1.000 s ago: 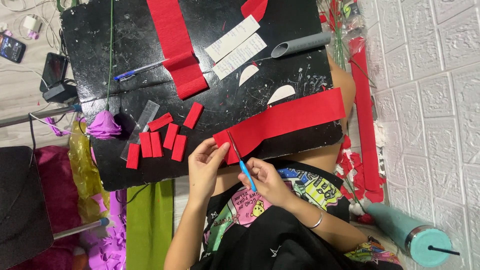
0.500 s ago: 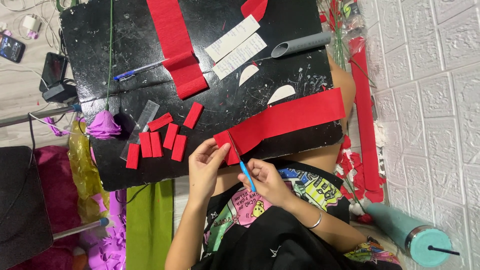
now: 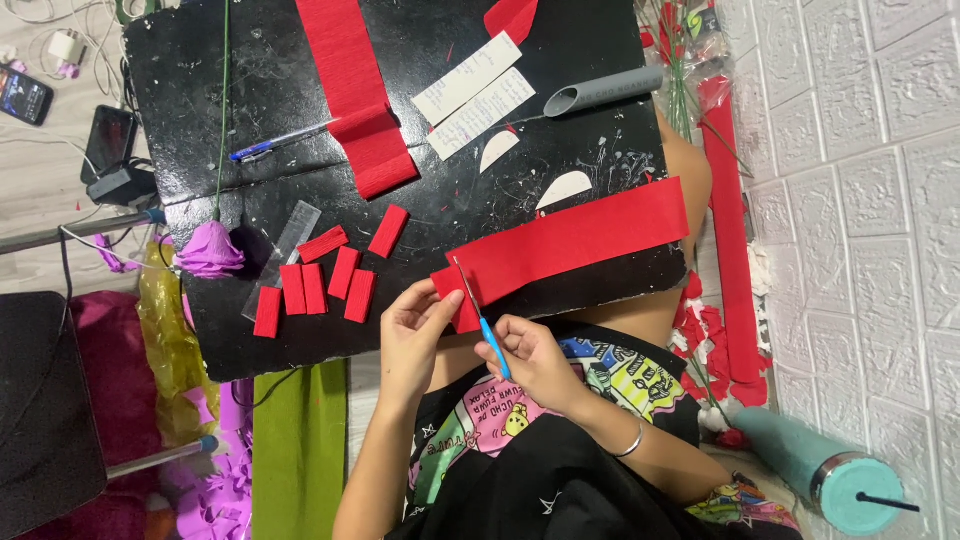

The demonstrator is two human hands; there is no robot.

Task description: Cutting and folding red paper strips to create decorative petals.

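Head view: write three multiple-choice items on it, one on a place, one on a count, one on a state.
1. Where does the purple paper flower lie?
A. at the black board's left edge
B. on the grey tube
C. in the person's lap

2. How many small cut red pieces lie left of the hands?
A. two
B. seven
C. twelve

3. What is the long red strip undergoing?
A. lying rolled up
B. being cut with scissors
C. being glued

Key: 1 A, it sits at the black board edge; 2 B, seven rectangles show; 3 B, the right hand works scissors across the end that the left hand holds.
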